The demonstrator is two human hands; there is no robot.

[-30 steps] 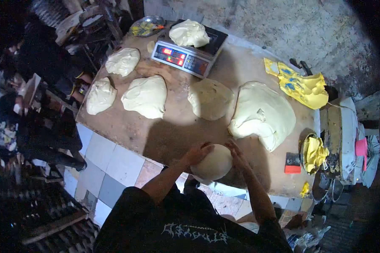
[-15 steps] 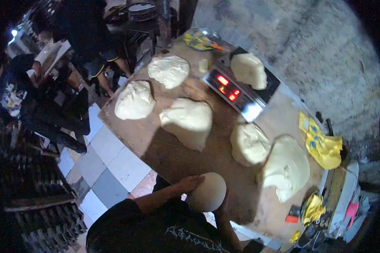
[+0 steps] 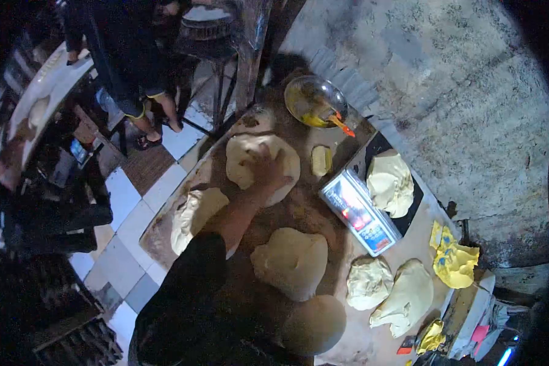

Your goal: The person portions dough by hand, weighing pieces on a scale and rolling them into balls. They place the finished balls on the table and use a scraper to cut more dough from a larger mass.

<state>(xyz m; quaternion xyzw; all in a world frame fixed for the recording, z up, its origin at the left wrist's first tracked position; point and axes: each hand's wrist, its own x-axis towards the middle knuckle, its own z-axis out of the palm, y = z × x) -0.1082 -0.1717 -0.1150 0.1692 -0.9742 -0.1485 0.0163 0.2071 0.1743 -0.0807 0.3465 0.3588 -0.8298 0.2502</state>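
Observation:
My left hand [image 3: 267, 169] reaches across the table and lies on a flattened round of pale dough [image 3: 241, 160], fingers spread over its top. Beside that forearm is another dough lump [image 3: 196, 213], partly covered by my sleeve. A wide piece of dough [image 3: 291, 259] rests in the middle of the table. Close to my body is a smooth, rounded dough ball [image 3: 317, 325] in shadow. My right hand does not show.
A digital scale [image 3: 360, 213] carries a dough lump [image 3: 390, 185]. Behind it stand a yellow block [image 3: 321, 161] and a bowl with an orange-handled tool [image 3: 314, 100]. Two dough pieces [image 3: 369, 282] [image 3: 407, 297] and yellow wrapping [image 3: 454, 259] lie right. Another person [image 3: 122, 55] stands far left.
My left hand has left the smooth ball and stretched forward onto the far dough round. My right hand has gone out of sight. The view has shifted.

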